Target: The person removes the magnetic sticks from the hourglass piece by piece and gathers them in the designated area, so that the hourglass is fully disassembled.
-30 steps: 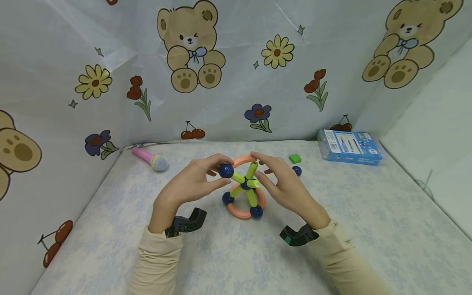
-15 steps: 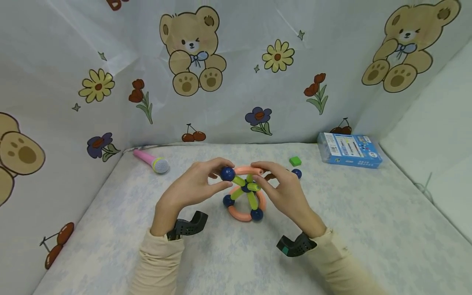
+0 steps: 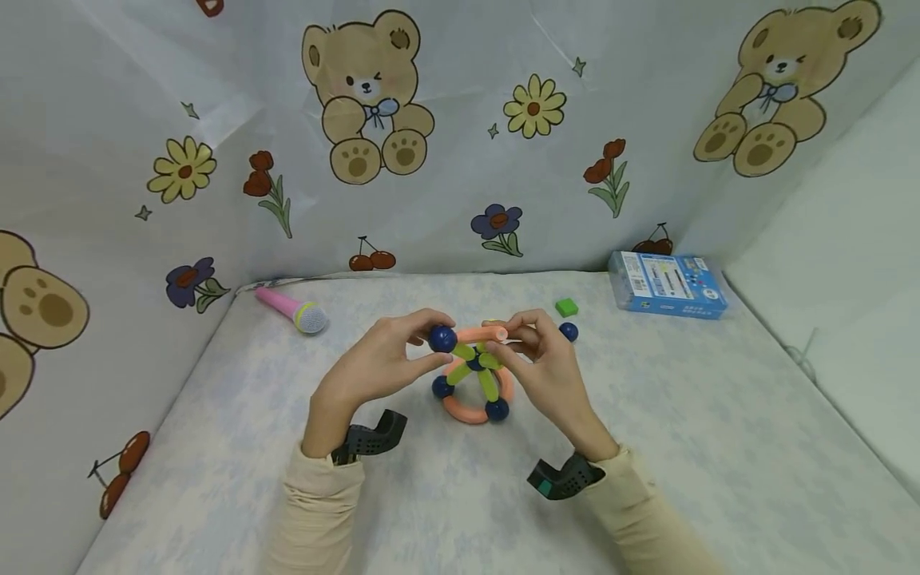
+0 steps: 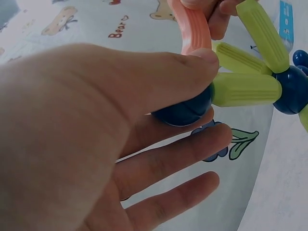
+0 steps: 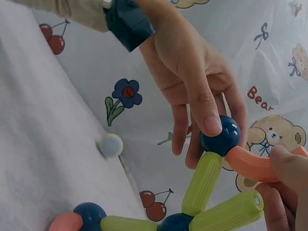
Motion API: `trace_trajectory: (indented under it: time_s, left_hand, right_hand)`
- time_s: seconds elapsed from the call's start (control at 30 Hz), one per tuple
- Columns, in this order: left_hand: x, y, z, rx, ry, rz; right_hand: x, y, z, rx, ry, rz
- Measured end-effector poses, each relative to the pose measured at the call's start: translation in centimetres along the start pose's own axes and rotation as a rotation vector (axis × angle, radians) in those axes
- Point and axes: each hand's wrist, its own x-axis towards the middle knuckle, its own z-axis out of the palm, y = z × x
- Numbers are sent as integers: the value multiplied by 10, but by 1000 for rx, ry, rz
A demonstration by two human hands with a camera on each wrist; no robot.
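Microphone (image 3: 293, 311): pink, grey head, lying on the table (image 3: 431, 495) at far left, well apart from the hands.
Left hand (image 3: 381, 359): clamped on the upper blue ball (image 3: 442, 339), thumb in front; lower fingers extended and spread.
Upper blue ball: raised off the table, a lime stick running from it to the centre ball (image 3: 476, 362).
Stick build: on the table between both hands; lime sticks (image 3: 488, 386) fan out from the centre ball, two reaching down to blue balls on the orange base ring (image 3: 465, 414).
Curved orange rod (image 3: 476, 335): left end touching the upper blue ball.
Right hand (image 3: 542, 367): clamped, thumb and fingers pinching the curved orange rod near its right end.
Green block (image 3: 566, 307): on the table, beyond the right hand.
Loose blue ball (image 3: 569, 331): on the table, between green block and right hand.
Blue box (image 3: 668, 286): back right, lying flat.
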Motion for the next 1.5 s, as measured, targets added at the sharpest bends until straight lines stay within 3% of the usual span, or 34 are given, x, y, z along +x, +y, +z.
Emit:
trace_trajectory:
  time_s: [0.17,0.43,0.6,0.87,1.27,1.5]
  left_hand:
    - [-1,-4,8,-7,-3,-4]
    - [1,-11,13,-1,11,-18]
    - [0,-9,11,-25,-13,-39]
    - [7,1,-1,-43,-9,-74]
    - [8,1,-2,-120,-41,-107]
    - [5,0,-3,-101,-44,-115]
  right_hand:
    - [-4,10,4,149,7,122]
    - [-5,16,14,243,20,176]
    - [-3,15,17,190,48,177]
    - [15,4,16,88,71,50]
    - [10,-5,10,114,47,101]
    - [8,-2,2,42,112,143]
